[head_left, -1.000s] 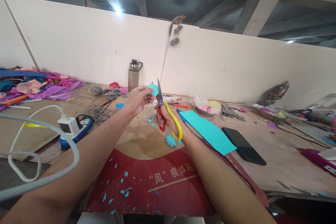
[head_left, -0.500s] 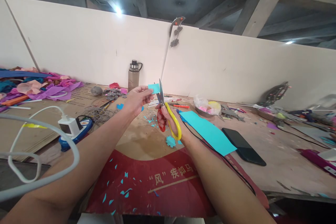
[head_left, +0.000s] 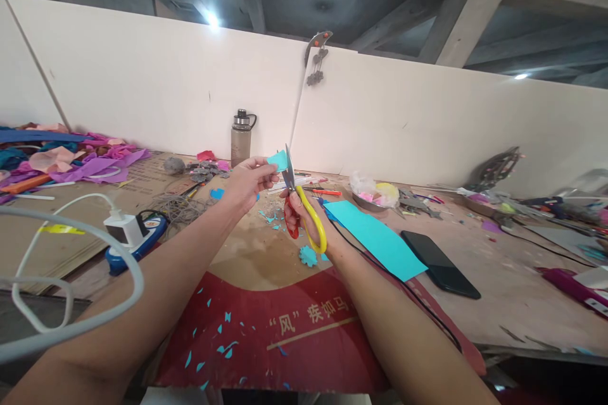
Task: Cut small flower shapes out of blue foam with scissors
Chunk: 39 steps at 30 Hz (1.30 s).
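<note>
Between the fingers and thumb of my left hand [head_left: 251, 182] is a small turquoise piece of paper [head_left: 277, 161], held up above the table. My right hand [head_left: 301, 212] grips a pair of scissors [head_left: 311, 221] with one yellow and one red handle. Their blades point up and lie against the paper's right edge, nearly closed. Below my hands a turquoise scalloped cutout [head_left: 308, 256] lies on the cardboard. A larger turquoise sheet [head_left: 375, 237] rests to the right of my right hand, and small turquoise scraps [head_left: 228, 349] are scattered over the red part of the cardboard.
A black phone [head_left: 441, 264] lies beside the large sheet. A bottle [head_left: 240, 139] stands by the white partition. Further right is a bowl [head_left: 370, 204] with plastic bags. On the left are a blue power strip [head_left: 137, 247], a looping white cable [head_left: 137, 278] and colourful cloth-like scraps [head_left: 57, 152].
The scissor blades have closed further on the paper, whose upper edge now looks curved. Both hands have stayed almost in place.
</note>
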{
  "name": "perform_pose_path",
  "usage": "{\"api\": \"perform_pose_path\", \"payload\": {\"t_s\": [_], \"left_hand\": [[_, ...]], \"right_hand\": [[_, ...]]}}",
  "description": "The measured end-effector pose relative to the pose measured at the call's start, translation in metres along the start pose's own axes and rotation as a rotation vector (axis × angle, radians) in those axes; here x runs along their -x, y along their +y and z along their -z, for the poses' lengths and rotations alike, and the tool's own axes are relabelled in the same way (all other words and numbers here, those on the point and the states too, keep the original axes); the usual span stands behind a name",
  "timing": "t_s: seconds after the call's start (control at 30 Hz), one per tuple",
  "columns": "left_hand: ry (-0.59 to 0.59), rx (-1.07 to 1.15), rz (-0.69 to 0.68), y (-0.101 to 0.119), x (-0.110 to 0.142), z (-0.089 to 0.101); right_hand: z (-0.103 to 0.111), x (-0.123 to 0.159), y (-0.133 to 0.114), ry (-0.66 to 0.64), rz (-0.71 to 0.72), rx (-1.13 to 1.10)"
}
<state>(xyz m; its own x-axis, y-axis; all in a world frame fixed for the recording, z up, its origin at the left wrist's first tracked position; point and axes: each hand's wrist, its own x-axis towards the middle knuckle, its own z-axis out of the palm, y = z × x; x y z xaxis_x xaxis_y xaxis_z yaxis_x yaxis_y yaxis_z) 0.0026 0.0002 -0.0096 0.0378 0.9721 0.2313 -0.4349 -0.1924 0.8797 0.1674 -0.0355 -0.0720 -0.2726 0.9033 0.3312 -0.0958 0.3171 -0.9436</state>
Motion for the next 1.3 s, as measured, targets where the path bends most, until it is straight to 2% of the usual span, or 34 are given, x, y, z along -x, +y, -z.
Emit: {"api": "perform_pose_path", "payload": {"t_s": [0.2,0.57,0.8,1.3], "left_hand": [[-0.032,-0.005,0.022,0.0036,0.0054,-0.0027],[0.023,-0.033,0.001,0.0018,0.004,-0.003],[0.023,-0.047,0.007,0.0036,0.0053,-0.0044],[0.029,-0.051,0.025,0.006,0.007,-0.0077]], "right_hand": [[0.0012,-0.0017,0.0019,0.026,0.004,-0.027],[0.0017,-0.0013,-0.0004,0.046,-0.043,-0.123],[0.0011,-0.0009,0.0009,0.016,-0.009,-0.09],[0.0012,0.0003,-0.002,-0.018,-0.035,-0.065]]}}
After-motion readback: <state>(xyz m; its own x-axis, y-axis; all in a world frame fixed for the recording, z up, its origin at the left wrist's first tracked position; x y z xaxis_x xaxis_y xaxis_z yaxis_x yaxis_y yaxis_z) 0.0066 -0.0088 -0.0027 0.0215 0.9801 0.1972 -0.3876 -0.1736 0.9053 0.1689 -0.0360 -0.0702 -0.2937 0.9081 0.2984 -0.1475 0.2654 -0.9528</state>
